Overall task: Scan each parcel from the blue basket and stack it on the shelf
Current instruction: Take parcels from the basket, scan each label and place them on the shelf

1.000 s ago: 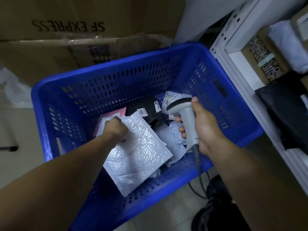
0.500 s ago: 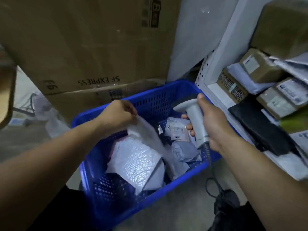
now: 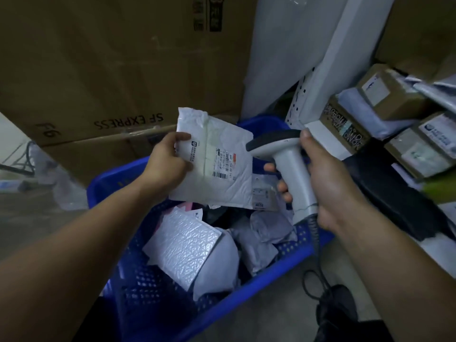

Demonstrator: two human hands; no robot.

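Fingers, left (image 3: 182, 138): curled round the left edge of a white parcel (image 3: 222, 154), which is pinched and held upright above the blue basket (image 3: 108, 178), its printed label turned towards the camera.
Fingers, right (image 3: 282, 187): wrapped round the handle of a grey scanner (image 3: 291, 169), with the thumb laid on its top.
Parcel and scanner: the scanner's nose is held just beside the parcel's right edge, level with the label.
Hands: two are seen, the left hand (image 3: 167, 166) and the right hand (image 3: 328, 183), and one thing is gripped in each.
Basket contents: at least five parcels are counted. One silver bubble mailer (image 3: 182, 250) is laid near and left on one white bag (image 3: 222, 267), two grey bags (image 3: 269, 225) are heaped to the right, and one labelled packet (image 3: 262, 198) is seen farther back.
Shelf (image 3: 323, 134): placed at the right. Three brown boxes (image 3: 394, 99) and one black bag (image 3: 394, 198) are stacked on it. The pale bags among them cannot be counted.
Far side: large cardboard cartons (image 3: 98, 70) are stacked there, one printed "SF EXPRESS".
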